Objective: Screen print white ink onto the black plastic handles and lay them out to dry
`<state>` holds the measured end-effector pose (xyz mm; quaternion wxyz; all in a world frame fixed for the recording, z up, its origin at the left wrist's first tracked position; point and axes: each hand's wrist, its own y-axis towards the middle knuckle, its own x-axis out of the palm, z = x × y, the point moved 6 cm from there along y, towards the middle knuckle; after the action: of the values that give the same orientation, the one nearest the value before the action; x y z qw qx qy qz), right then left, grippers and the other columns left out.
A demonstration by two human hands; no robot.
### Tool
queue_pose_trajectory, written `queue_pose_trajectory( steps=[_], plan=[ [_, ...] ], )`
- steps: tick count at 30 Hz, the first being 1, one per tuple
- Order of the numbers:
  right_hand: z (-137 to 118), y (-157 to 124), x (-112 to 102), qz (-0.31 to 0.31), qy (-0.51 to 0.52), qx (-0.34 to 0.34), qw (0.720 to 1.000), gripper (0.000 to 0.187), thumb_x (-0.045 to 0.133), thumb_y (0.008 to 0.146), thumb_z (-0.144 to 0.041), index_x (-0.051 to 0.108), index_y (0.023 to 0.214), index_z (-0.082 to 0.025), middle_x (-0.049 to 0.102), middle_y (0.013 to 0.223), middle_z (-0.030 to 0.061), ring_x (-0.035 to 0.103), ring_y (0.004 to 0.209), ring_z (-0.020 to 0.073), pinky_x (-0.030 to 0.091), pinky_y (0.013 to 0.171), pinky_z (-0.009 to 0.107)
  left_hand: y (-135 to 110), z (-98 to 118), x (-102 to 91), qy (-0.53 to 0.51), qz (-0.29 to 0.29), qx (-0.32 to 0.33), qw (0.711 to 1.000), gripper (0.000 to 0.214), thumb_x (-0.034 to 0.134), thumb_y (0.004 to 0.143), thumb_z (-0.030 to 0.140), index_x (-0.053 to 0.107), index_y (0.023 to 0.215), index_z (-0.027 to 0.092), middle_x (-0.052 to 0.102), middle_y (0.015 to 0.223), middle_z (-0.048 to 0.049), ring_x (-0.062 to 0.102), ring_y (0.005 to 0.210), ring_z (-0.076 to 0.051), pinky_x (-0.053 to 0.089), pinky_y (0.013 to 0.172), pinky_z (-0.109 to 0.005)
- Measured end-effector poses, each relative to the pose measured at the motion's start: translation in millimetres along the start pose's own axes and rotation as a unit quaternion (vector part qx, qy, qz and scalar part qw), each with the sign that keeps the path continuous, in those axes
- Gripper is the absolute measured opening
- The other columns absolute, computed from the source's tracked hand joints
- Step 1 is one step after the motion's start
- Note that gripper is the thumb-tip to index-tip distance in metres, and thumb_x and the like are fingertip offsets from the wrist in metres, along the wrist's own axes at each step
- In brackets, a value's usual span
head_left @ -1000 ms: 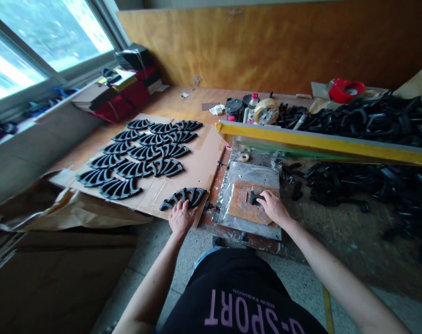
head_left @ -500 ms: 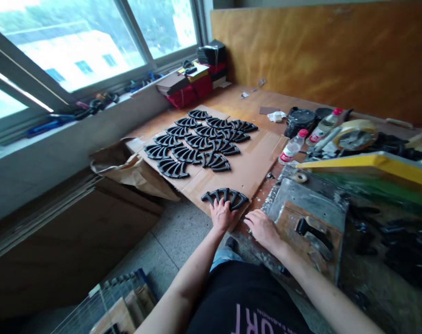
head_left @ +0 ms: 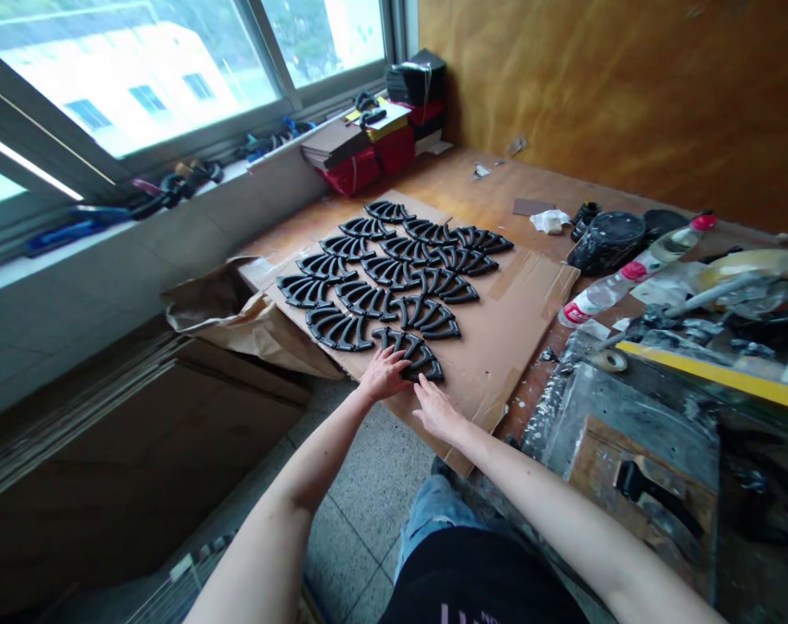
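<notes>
Both my hands rest on one black fan-shaped plastic part [head_left: 414,353] at the near end of a cardboard sheet [head_left: 498,338]. My left hand [head_left: 382,374] lies over the part's left side with fingers stretched across it. My right hand [head_left: 438,410] touches its near right edge with flat, extended fingers. Several identical black fan-shaped parts [head_left: 394,269] lie in rows just beyond it on the same sheet.
A metal jig plate with a wooden block and black handle [head_left: 654,494] sits at right under a yellow-edged frame [head_left: 712,374]. Plastic bottles [head_left: 605,293], a tape roll and black containers crowd the back right. A crumpled brown paper bag [head_left: 231,312] lies left of the cardboard.
My left hand slid the black part up and left beside the rows. My right hand left the jig and came over to the part. The view swung left.
</notes>
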<state>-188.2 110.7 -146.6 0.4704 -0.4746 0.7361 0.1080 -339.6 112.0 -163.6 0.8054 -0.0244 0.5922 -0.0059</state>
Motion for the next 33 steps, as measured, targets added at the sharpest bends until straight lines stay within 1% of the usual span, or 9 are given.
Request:
queue_pose_trajectory(
  steps=[6, 11, 15, 18, 20, 23, 26, 30, 33],
  plan=[
    [-8, 21, 0, -0.018, 0.021, 0.008, 1.000, 0.069, 0.069, 0.081, -0.021, 0.042, 0.142, -0.004, 0.020, 0.157, 0.0275, 0.030, 0.142, 0.0376, 0.032, 0.113, 0.050, 2, -11, -5.6, -0.017, 0.001, -0.059, 0.998, 0.052, 0.070, 0.076, 0.042, 0.066, 0.125, 0.027, 0.052, 0.144, -0.0090, 0.033, 0.142, -0.035, 0.025, 0.116, -0.054],
    [-2, 9, -13, -0.002, 0.020, -0.033, 0.999, 0.056, 0.070, 0.081, -0.025, 0.055, 0.132, -0.010, 0.030, 0.154, 0.0232, 0.036, 0.140, 0.0346, 0.037, 0.111, 0.047, -4, -3, -9.5, 0.021, 0.004, -0.078, 0.997, 0.050, 0.066, 0.080, 0.044, 0.063, 0.127, 0.028, 0.048, 0.148, -0.0068, 0.031, 0.144, -0.034, 0.029, 0.115, -0.052],
    [24, -30, -40, 0.055, 0.036, -0.063, 0.996, 0.036, 0.066, 0.086, -0.030, 0.067, 0.116, -0.011, 0.050, 0.142, 0.0199, 0.048, 0.132, 0.0284, 0.041, 0.108, 0.039, -14, 7, -8.4, 0.054, 0.056, -0.068, 0.995, 0.057, 0.060, 0.083, 0.042, 0.053, 0.138, 0.031, 0.045, 0.150, -0.0095, 0.033, 0.143, -0.033, 0.034, 0.111, -0.054],
    [71, -81, -75, 0.118, 0.045, -0.024, 0.992, 0.032, 0.062, 0.089, -0.032, 0.069, 0.115, -0.014, 0.058, 0.137, 0.0138, 0.052, 0.129, 0.0208, 0.039, 0.109, 0.032, -15, 20, -11.2, 0.034, 0.137, -0.043, 0.989, 0.068, 0.051, 0.086, 0.045, 0.034, 0.150, 0.030, 0.039, 0.153, -0.0138, 0.034, 0.141, -0.038, 0.034, 0.108, -0.063],
    [113, -131, -105, 0.179, 0.052, 0.024, 0.982, 0.027, 0.060, 0.091, -0.028, 0.071, 0.112, -0.015, 0.062, 0.132, 0.0110, 0.053, 0.127, 0.0178, 0.039, 0.109, 0.029, -17, 39, -14.4, -0.002, 0.169, -0.030, 0.985, 0.077, 0.054, 0.083, 0.043, 0.023, 0.153, 0.041, 0.036, 0.156, -0.0078, 0.033, 0.141, -0.039, 0.036, 0.106, -0.065],
    [189, -229, -147, 0.297, 0.080, 0.132, 0.942, 0.021, 0.059, 0.089, -0.021, 0.073, 0.105, -0.017, 0.069, 0.121, 0.0081, 0.060, 0.117, 0.0174, 0.043, 0.103, 0.029, -18, 91, -22.3, -0.046, 0.212, 0.008, 0.976, 0.082, 0.057, 0.080, 0.040, 0.016, 0.150, 0.053, 0.025, 0.160, 0.0043, 0.032, 0.141, -0.039, 0.036, 0.107, -0.065],
    [273, -342, -170, 0.392, 0.087, 0.262, 0.877, 0.021, 0.058, 0.087, -0.016, 0.074, 0.101, -0.020, 0.073, 0.111, 0.0058, 0.065, 0.107, 0.0192, 0.048, 0.097, 0.033, -9, 165, -24.4, -0.059, 0.238, 0.065, 0.967, 0.077, 0.054, 0.083, 0.038, 0.019, 0.150, 0.052, 0.020, 0.161, 0.0071, 0.036, 0.140, -0.038, 0.037, 0.110, -0.062],
    [370, -489, -173, 0.467, 0.075, 0.365, 0.802, 0.024, 0.054, 0.086, -0.013, 0.073, 0.099, -0.023, 0.074, 0.105, 0.0044, 0.066, 0.102, 0.0186, 0.049, 0.094, 0.035, 13, 288, -7.5, -0.085, 0.212, 0.131, 0.965, 0.063, 0.051, 0.087, 0.036, 0.035, 0.146, 0.050, 0.032, 0.157, 0.0061, 0.041, 0.138, -0.032, 0.039, 0.110, -0.057],
    [426, -586, -164, 0.501, 0.071, 0.421, 0.753, 0.024, 0.053, 0.087, -0.014, 0.070, 0.103, -0.018, 0.073, 0.106, 0.0078, 0.066, 0.101, 0.0180, 0.049, 0.094, 0.035, 25, 395, 16.9, -0.100, 0.167, 0.167, 0.967, 0.046, 0.052, 0.086, 0.036, 0.055, 0.131, 0.044, 0.049, 0.147, 0.0026, 0.048, 0.133, -0.029, 0.043, 0.109, -0.052]
  ],
)
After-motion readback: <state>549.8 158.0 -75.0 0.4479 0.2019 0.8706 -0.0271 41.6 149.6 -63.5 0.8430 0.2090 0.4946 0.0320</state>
